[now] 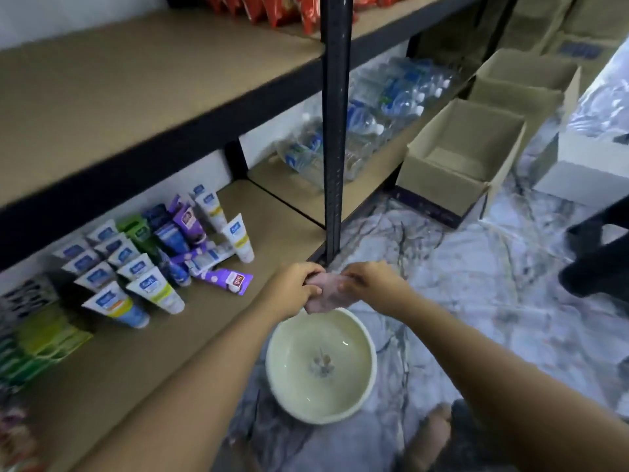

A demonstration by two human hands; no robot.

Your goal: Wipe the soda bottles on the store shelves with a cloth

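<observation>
cream bowl (369, 349) on floor, left hand (293, 288) and right hand (369, 284) grasping pink cloth (325, 294) above its far rim

A soft, matt pink cloth (323, 294) is seen above a glossy, smooth cream plastic bowl (369, 349). The shelf boards (136, 97) look like matt brown fibreboard, the upright post (335, 131) like dark painted metal. The floor (493, 284) is polished veined marble; far right, boxes (469, 155) are plain matt cardboard.

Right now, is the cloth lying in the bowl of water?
No, both hands, left and right, hold the pink cloth above the bowl.
</observation>
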